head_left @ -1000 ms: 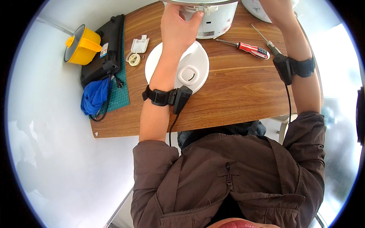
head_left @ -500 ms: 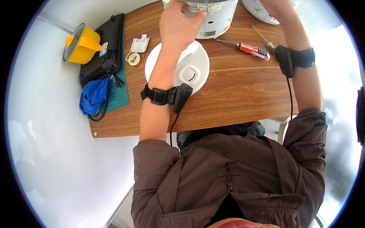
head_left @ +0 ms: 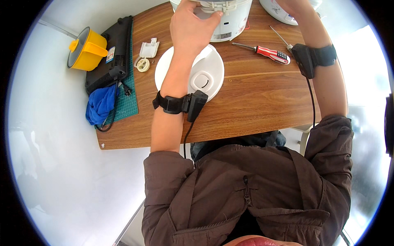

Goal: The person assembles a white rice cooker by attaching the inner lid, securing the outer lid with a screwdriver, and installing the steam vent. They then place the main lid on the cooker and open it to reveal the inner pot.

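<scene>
While left hand touches cooker, tabletop spreads (to near edge).

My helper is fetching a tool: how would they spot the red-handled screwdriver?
On the wooden table, find the white appliance at the left hand. The screwdriver lies just right of it, tip pointing left. Its red, white and dark handle sets it apart from the thin-shafted tool nearby.

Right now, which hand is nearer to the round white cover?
Left. The left hand touches the appliance just beyond the cover; the right hand is farther off, to the upper right.
</scene>
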The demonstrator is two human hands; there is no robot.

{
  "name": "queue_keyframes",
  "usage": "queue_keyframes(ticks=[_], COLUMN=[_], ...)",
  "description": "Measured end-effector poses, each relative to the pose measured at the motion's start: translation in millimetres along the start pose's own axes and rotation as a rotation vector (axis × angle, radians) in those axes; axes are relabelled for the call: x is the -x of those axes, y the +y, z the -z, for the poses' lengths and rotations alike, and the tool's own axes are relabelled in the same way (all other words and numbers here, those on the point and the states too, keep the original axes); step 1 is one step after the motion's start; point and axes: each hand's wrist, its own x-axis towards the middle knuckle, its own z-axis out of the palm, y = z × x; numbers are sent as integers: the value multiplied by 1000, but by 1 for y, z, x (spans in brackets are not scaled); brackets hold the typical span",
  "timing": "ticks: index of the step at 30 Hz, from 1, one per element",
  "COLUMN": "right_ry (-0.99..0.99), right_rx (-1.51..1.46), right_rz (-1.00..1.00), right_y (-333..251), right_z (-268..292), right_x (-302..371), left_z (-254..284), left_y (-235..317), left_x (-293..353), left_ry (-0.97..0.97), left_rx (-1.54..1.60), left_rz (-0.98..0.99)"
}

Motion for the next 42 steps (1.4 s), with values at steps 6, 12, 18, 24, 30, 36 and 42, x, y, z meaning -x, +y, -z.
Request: queue_keyframes(ticks=[6, 12, 18, 24, 30, 36, 42], right_ry=[-6, 122, 396, -185, -274, -340, -103], right_rx=[48, -164, 357, 1267, 1442, 1303, 921], right_rz=[9, -22, 71, -44, 77, 24, 300], right_y=[-8, 5, 32, 43, 62, 60, 39], right_z=[-5, -13, -1, 5, 36, 38, 23], right_x=[3, 7, 45, 158, 185, 180, 180], left_z=[1, -8, -7, -3, -4, -1, -2], left_y=[0, 1, 5, 5, -23, -16, -15], left_x=[-1, -5, -2, -2, -1, -2, -1], left_ry=[5, 18, 44, 23, 34, 21, 17], left_rx=[-64, -22, -150, -2, -119, -65, -11], left_rz=[56, 8, 57, -7, -15, 35, 54])
